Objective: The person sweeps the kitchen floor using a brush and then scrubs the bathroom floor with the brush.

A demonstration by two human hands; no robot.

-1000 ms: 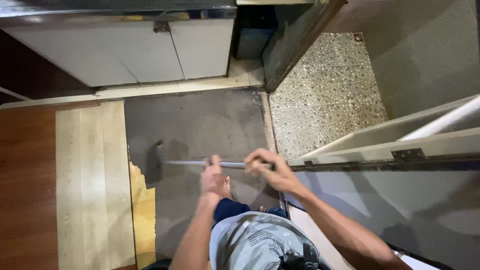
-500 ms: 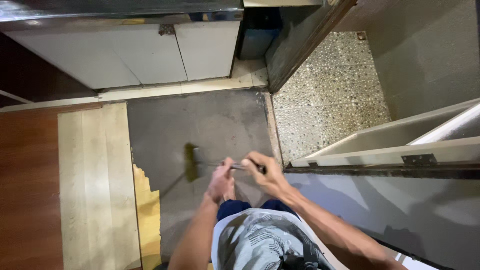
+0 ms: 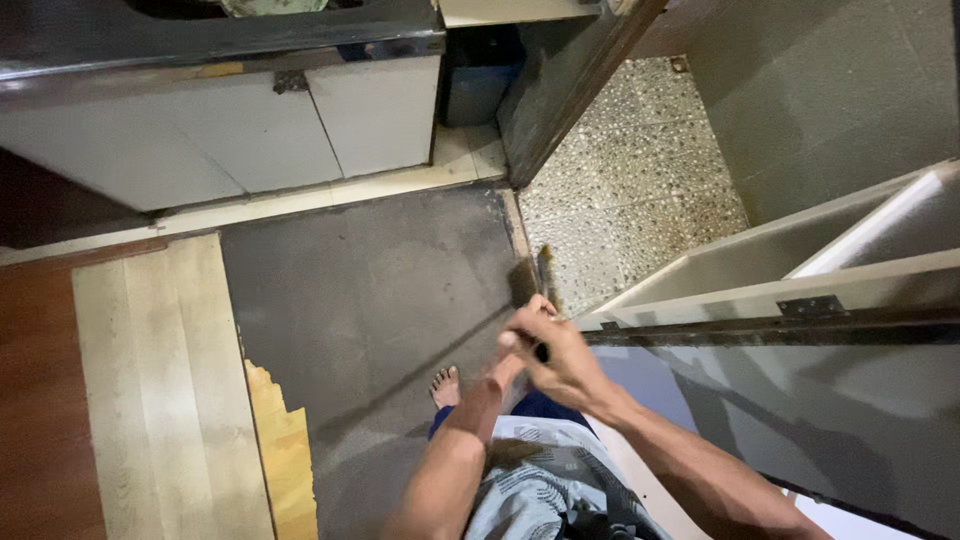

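Motion blur smears the broom [image 3: 527, 280] handle, so only the dark brush head shows clearly, tilted by the edge where the grey floor [image 3: 370, 290] meets the speckled tile [image 3: 630, 200]; the handle reads as a faint streak running down-left. Left hand [image 3: 508, 362] is mostly hidden behind the right hand [image 3: 555, 355], so its grip can't be told for sure, tho it sits low on the handle. Right hand's fingers are curled tight round the handle, brush head just beyond the knuckles, up & slightly left. One bare foot [image 3: 446, 385] shows below the hands; the other is hidden by the shorts. Arms cut off at bottom edge. Count: 1 broom, 2 hands, 1 foot, 2 white cabinet doors [image 3: 250, 130] at top. Open shelf unit [image 3: 780, 270] at right is cut off by the frame.
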